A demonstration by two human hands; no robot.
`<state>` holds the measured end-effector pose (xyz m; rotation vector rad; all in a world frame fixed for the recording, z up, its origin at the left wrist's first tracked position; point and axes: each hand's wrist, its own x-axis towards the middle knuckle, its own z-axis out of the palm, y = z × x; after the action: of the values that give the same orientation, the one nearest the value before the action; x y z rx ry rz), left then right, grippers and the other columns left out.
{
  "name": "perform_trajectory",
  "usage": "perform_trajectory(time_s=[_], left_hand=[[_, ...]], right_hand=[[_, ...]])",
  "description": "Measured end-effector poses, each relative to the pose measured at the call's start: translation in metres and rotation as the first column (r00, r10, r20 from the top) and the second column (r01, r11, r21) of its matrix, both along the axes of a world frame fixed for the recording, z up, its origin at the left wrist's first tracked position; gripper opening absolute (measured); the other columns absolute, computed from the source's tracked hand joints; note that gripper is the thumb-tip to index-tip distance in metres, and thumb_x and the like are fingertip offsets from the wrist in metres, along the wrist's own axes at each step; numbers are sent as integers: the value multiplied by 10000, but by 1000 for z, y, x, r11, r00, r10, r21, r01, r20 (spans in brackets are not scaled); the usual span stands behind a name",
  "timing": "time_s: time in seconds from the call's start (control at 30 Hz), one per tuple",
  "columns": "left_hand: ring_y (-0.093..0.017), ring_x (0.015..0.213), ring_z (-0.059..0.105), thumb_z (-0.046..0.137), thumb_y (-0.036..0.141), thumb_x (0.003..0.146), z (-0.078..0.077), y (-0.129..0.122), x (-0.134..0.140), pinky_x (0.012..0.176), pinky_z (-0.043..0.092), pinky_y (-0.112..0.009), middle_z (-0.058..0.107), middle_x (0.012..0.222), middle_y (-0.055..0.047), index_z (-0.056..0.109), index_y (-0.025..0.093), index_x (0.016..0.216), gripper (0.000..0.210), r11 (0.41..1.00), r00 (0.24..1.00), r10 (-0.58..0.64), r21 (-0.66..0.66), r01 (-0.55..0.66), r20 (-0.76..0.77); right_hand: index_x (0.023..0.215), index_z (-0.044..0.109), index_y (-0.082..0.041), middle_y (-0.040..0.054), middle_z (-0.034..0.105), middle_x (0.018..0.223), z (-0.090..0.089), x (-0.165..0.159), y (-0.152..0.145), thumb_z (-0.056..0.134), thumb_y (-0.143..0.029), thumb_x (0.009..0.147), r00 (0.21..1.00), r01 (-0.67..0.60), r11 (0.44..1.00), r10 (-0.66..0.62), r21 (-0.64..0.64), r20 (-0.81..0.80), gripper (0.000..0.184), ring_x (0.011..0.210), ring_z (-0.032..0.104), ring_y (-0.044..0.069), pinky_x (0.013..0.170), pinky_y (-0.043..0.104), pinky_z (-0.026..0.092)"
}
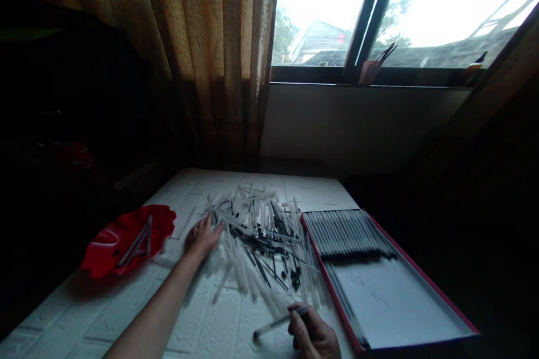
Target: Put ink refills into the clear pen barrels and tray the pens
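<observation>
My right hand [312, 332] is closed around a clear pen [273, 326] with a dark end, held low over the front of the table. My left hand [203, 236] reaches to the left edge of a loose pile of pen parts. Its thumb is spread away from the fingers, and no held thing shows in it. Clear pen barrels [242, 272], dark thin refills [259, 242] and small black caps [296, 279] make up the pile. Right of it, a shallow red-edged box [404, 303] contains a row of pens [349, 233] with black ends lined up.
A red scalloped dish [105, 241] with several clear pen pieces stands at the left on the white brick-patterned table [214, 325]. Behind the table hang patterned curtains [210, 39] beside a window. A pink holder [369, 72] with sticks rests on the sill.
</observation>
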<state>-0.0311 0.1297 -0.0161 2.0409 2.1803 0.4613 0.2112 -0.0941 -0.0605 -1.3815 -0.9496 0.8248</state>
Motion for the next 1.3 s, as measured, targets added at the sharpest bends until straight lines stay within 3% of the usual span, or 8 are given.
perform_trajectory(time_s=[0.07,0.13,0.33,0.53,0.67,0.77,0.9,1.3], left_hand=[[-275,1153,583,590,370,936,-5,-10,12,953,475,-499,564,1325,-105,533,185,1285,399,999,999,-46,-12,47,16],[-303,1276,504,552,449,922,-10,-21,26,1041,404,-435,557,1362,-153,483,176,1352,515,996,996,-87,-23,87,38],[-261,1335,459,482,451,904,-9,-46,57,1096,352,-362,530,1423,-140,454,136,1396,585,962,955,-272,51,268,119],[-239,1281,522,414,327,916,2,-38,12,1086,386,-389,608,1346,-100,560,174,1304,442,957,944,-280,132,260,175],[-263,1221,581,449,290,851,-4,-47,-19,1057,433,-409,681,1247,-100,655,167,1190,415,962,943,-270,97,255,195],[-264,1220,584,516,296,798,-11,-67,-21,1067,429,-406,702,1224,-67,709,215,1110,376,947,922,-320,83,309,220],[-224,1151,634,455,321,845,-13,-87,-19,1011,483,-371,704,1221,-39,708,242,1108,374,939,903,-343,93,330,260],[-250,985,670,604,230,743,3,-92,-11,926,479,-353,744,973,-61,699,230,858,149,965,922,-262,87,247,287]], right_hand=[[810,715,-189,-4,562,523,1,0,-1,576,-690,791,1000,-16,1000,16,2,26,520,395,483,129,389,215,409],[811,715,-189,-3,561,527,2,1,-1,573,-690,794,999,-27,1000,27,13,31,521,395,479,127,389,214,409],[772,701,-186,-10,541,524,4,1,-2,591,-681,786,999,-33,999,33,12,-10,507,390,461,116,381,205,387],[798,708,-181,-9,547,523,3,0,-2,590,-681,790,999,-32,999,32,21,-6,513,391,464,120,379,207,391],[797,709,-182,-7,555,520,3,1,-1,576,-690,795,999,-41,999,40,30,16,525,391,474,123,382,209,395],[803,704,-183,-8,559,525,4,2,-1,551,-689,811,997,-59,998,58,21,48,529,396,480,127,394,211,396],[796,706,-182,-9,559,529,6,2,-3,566,-670,816,996,-59,998,56,39,74,507,406,478,122,402,205,394],[847,681,-210,-23,550,495,15,6,-9,484,-652,887,985,6,997,-19,72,172,486,473,554,162,485,225,442]])
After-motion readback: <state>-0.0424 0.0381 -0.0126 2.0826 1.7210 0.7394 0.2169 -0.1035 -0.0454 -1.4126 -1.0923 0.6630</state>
